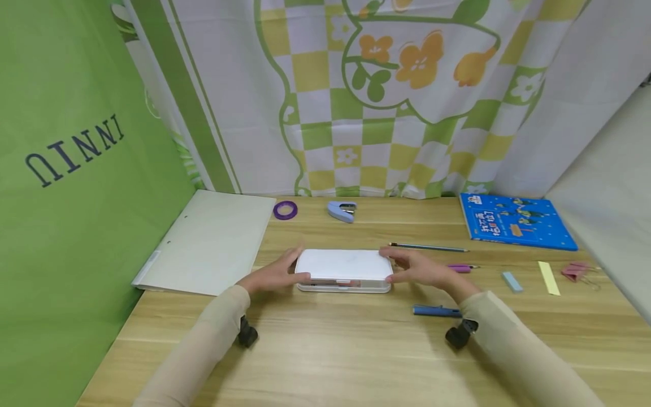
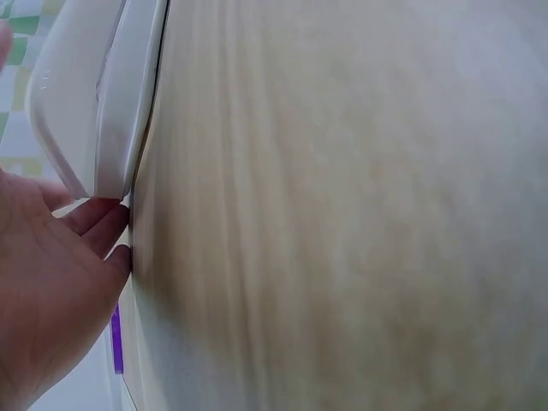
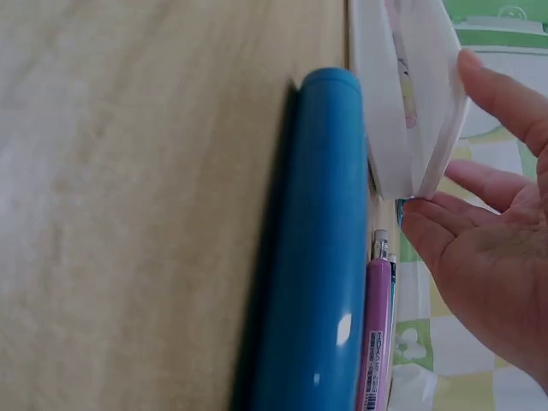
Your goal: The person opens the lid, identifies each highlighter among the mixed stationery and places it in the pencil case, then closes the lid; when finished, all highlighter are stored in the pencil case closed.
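A white pencil case (image 1: pixel 343 264) lies on the table in the head view, its lid slightly raised along the front so some contents show through the gap. At its left end my left hand (image 1: pixel 277 272) holds it, thumb at the front corner and fingers toward the back. My right hand (image 1: pixel 419 268) holds the right end the same way. In the right wrist view the thumb touches the lid's edge and the fingers bend at the case's (image 3: pixel 385 128) end. The left wrist view has the fingertips against the case's (image 2: pixel 120 103) end.
A blue pen (image 1: pixel 436 311), a purple mechanical pencil (image 1: pixel 460 268) and a pencil (image 1: pixel 429 247) lie near the right hand. Farther right are an eraser (image 1: pixel 511 282), a yellow strip (image 1: pixel 549 278), pink clips (image 1: pixel 574 271) and a blue book (image 1: pixel 519 221). Behind stand a stapler (image 1: pixel 342 211), purple tape (image 1: pixel 285 210) and a folder (image 1: pixel 208 243).
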Tool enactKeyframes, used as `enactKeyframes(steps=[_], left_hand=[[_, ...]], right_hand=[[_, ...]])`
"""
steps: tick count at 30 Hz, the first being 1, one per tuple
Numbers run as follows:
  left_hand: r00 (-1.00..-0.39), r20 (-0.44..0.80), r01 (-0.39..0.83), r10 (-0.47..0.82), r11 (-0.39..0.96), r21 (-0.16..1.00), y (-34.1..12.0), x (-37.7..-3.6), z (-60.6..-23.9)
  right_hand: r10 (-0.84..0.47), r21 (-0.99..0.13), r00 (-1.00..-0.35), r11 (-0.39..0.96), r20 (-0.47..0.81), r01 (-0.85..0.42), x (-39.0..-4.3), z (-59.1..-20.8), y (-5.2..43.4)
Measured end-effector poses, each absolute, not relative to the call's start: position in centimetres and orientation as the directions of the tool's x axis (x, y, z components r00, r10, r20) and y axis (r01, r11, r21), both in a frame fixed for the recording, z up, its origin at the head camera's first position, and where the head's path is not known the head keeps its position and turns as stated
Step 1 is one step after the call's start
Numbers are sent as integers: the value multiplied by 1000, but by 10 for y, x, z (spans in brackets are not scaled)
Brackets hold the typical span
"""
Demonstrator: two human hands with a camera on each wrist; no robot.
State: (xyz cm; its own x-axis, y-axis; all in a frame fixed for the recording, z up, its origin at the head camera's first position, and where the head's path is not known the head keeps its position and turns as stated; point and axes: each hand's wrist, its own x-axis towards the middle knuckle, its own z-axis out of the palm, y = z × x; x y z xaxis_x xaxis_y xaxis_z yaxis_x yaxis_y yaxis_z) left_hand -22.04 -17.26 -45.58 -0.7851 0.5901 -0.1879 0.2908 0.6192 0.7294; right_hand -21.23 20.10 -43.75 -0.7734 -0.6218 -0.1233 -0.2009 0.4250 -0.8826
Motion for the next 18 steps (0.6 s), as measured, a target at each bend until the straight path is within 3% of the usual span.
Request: enactKeyframes(steps=[18], left_hand=[[-789, -158, 348, 593, 645, 680, -175, -221, -459]], right_hand=[[-584, -765, -809, 550, -65, -336, -205, -442, 192]])
